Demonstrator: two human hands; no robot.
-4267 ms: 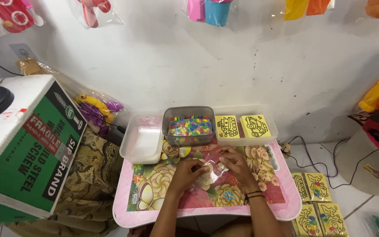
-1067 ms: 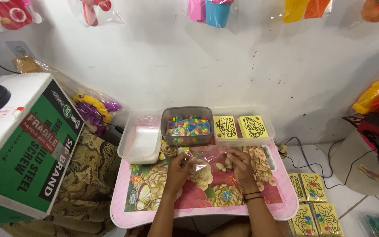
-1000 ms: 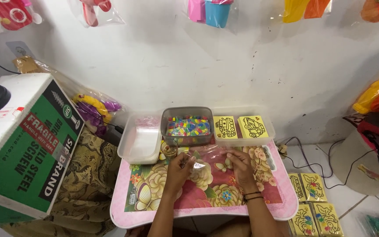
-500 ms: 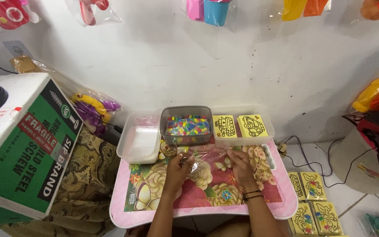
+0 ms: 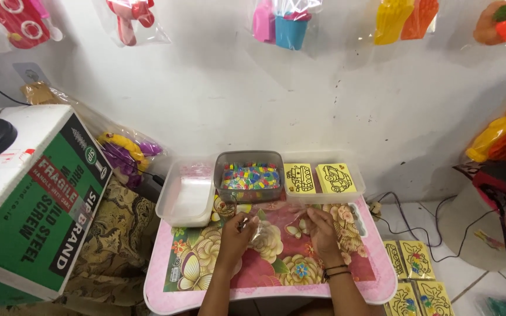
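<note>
A small clear bag (image 5: 267,229) lies on the pink tray table (image 5: 376,287), at its middle, between the two hands. The left hand (image 5: 236,234) rests on the table with fingers curled together, pinching the bag's left edge; a small item at the fingertips is too small to identify. The right hand (image 5: 322,228) sits just right of the bag, fingers drawn narrow around the bag's right edge. Dark bands circle the right wrist.

The table top carries a floral and butterfly print. At its far edge, just beyond the hands, stand three containers in a row. The grey tub (image 5: 249,177) in the centre holds small multicoloured pieces. The clear tub (image 5: 187,198) to its left holds flat clear packets. The clear tray (image 5: 323,178) to the right holds two yellow cards with black line drawings.

More yellow cards (image 5: 414,275) lie on the floor, near right of the table. A large green and white carton (image 5: 27,199) stands on the left, with patterned cloth (image 5: 115,234) between it and the table. Bagged toys (image 5: 125,153) lean on the far wall behind the carton. Other bagged toys (image 5: 282,20) hang on the wall above. Cables (image 5: 417,216) run over the floor at the right.
</note>
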